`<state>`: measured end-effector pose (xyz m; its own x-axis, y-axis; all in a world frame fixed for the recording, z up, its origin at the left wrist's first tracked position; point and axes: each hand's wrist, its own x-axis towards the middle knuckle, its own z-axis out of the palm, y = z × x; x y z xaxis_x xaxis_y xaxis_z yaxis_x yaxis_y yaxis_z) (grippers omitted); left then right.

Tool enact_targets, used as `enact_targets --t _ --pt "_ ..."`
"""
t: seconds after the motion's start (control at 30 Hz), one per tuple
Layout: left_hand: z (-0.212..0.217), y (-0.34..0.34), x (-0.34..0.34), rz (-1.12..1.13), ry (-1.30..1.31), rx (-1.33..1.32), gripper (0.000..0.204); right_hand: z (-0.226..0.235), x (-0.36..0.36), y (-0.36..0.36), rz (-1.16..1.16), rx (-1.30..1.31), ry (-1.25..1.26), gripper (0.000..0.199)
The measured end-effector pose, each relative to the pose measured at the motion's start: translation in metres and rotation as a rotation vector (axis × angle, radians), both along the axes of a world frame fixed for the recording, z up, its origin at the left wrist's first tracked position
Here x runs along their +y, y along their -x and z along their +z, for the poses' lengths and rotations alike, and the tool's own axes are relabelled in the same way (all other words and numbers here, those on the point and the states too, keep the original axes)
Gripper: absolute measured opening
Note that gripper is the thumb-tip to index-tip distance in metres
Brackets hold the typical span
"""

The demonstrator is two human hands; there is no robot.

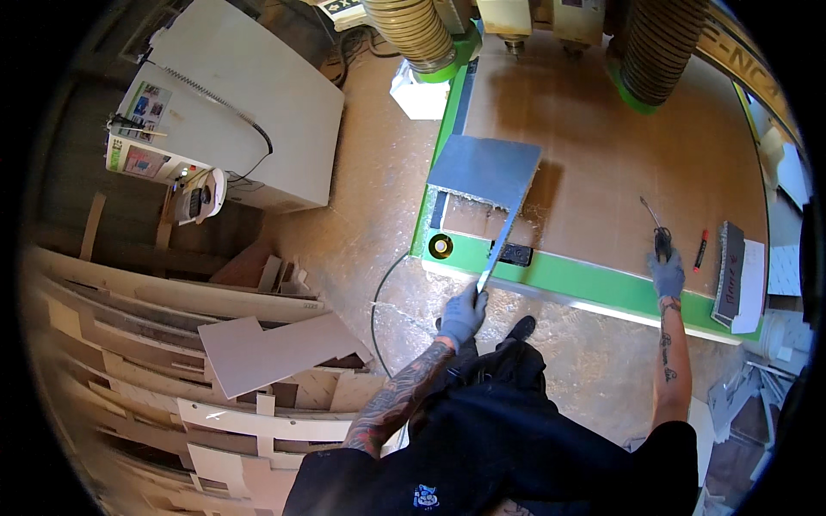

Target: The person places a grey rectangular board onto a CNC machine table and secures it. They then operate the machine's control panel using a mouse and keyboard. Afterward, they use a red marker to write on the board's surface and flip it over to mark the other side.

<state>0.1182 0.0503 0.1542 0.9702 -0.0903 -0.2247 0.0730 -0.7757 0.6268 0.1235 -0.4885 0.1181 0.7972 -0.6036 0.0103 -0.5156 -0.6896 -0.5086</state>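
Note:
My left hand [463, 315], in a grey glove, grips the near corner of a grey rectangular panel [484, 171] and tilts it up off the brown machine bed [602, 146]. Sawdust lies in the cut-out under the panel. My right hand [667, 273], also gloved, is closed on the black handle of a screwdriver [655, 225] whose shaft points away across the bed. A red marker [700, 250] lies just right of that hand.
The bed has a green front rim [585, 282]. Two ribbed dust hoses [418, 33] hang over the far side. A dark sanding block [731, 273] rests at the right edge. Cut boards [275, 351] are stacked at the left, and a white cabinet [249, 103] stands behind.

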Motion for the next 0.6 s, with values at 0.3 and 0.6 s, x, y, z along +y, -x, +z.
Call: enact_targets --t 0.3,0.6 --pt "0.055 0.003 0.054 0.092 0.050 -0.076 0.027 -0.041 0.021 0.040 0.038 0.206 -0.142 0.045" --pt "0.058 0.003 0.082 0.205 0.004 -0.146 0.025 0.022 0.165 -0.003 0.265 0.294 -0.306 0.044"
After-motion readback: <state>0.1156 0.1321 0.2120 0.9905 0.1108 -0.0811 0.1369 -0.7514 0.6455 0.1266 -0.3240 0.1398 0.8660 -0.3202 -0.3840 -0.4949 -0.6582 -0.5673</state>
